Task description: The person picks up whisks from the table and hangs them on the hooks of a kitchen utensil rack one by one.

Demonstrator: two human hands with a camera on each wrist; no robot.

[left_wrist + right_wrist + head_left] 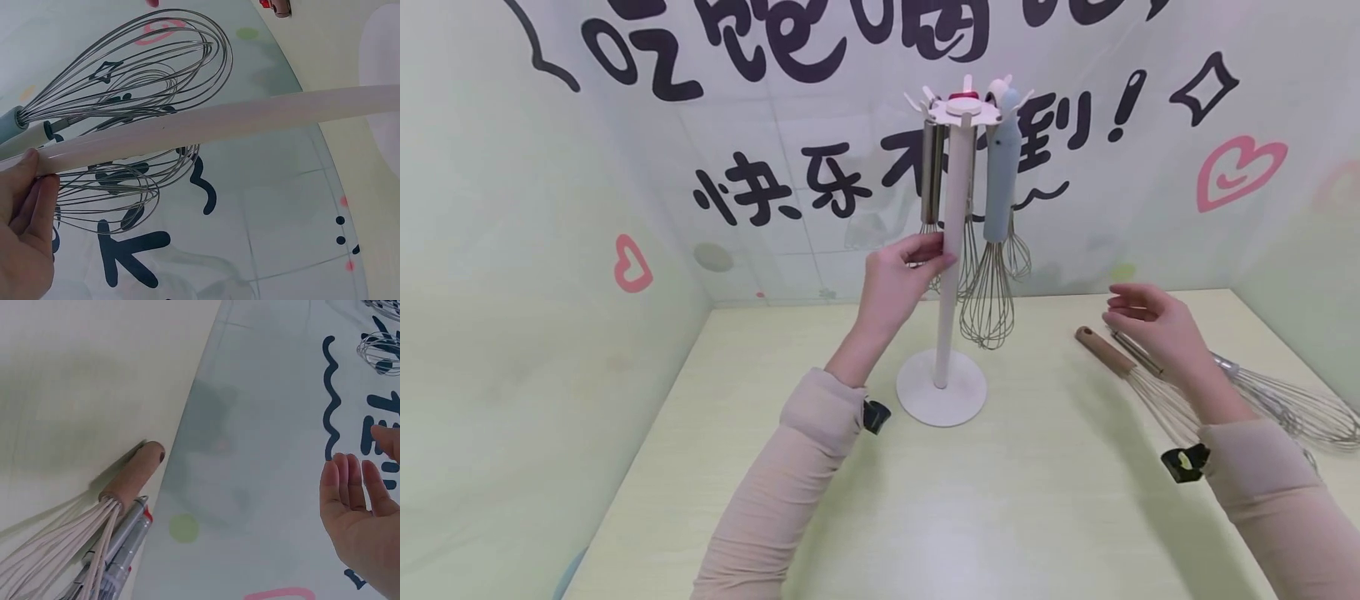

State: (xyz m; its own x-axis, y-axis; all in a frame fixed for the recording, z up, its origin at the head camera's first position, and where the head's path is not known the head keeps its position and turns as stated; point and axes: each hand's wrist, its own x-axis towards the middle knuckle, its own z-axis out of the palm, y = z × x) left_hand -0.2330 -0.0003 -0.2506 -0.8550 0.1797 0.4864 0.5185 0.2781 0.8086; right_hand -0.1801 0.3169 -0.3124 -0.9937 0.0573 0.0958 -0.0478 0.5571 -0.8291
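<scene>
The left hand [897,277] pinched the stand [948,310] on the pale table [760,475]. The right hand [1159,329], its grip slack, hovered near whisks [1105,352]. A lettered sheet [760,262] hung behind.

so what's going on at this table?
A person is steadying or gripping a whisk stand: the left hand pinches its white pole. Whisks hang from its top, including a blue-handled whisk and a steel-handled whisk. The right hand holds nothing and is raised off the table. A brown-handled whisk lies on the table on that side, with metal whisks beside it.
</scene>
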